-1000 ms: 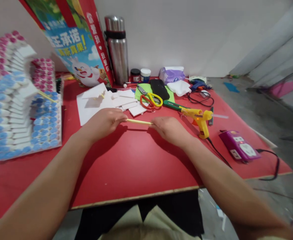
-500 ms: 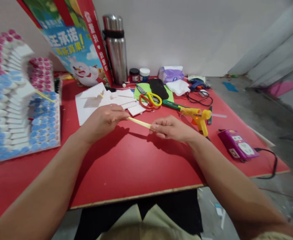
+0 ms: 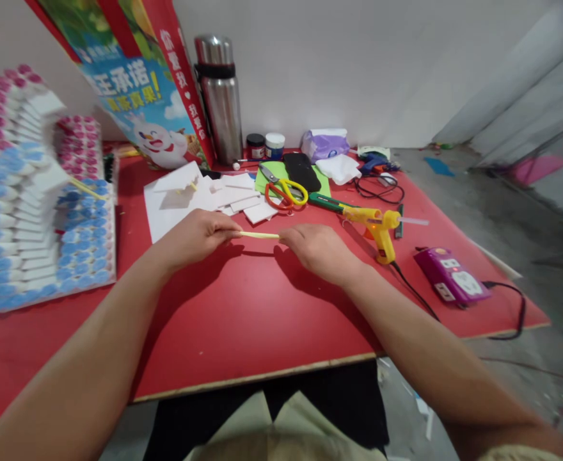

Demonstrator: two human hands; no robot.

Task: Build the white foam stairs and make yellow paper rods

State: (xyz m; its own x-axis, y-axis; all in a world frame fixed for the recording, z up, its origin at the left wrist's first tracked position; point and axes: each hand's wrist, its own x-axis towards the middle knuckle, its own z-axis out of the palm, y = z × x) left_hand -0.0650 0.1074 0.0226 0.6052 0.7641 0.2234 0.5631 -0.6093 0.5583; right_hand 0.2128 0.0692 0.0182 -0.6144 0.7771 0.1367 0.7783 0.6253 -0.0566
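A thin pale-yellow strip [image 3: 260, 235] is stretched level between my two hands, just above the red tabletop. My left hand [image 3: 199, 235] pinches its left end between thumb and fingers. At the other end, my right hand [image 3: 317, 248] grips it with the fingers closed, the tip hidden inside. What the strip is made of I cannot tell. Beyond my left hand lie white foam-like pieces [image 3: 233, 192] on a white sheet [image 3: 153, 203]. Scissors with red and yellow handles [image 3: 286, 193] rest behind the strip. A yellow glue gun [image 3: 380, 230] stands to the right of my right hand.
On the left stands a white model [image 3: 36, 256] with blue and pink rolls. Along the back are a steel thermos [image 3: 221, 105], a printed bag [image 3: 151, 102], paint jars [image 3: 275, 146] and a tissue pack [image 3: 325, 144]. A purple power socket [image 3: 454, 276] with cables lies right.
My right hand has shifted slightly left and turned palm-down, closer to my left hand. The strip has gone from slanting to nearly level, and less of it shows between the hands.
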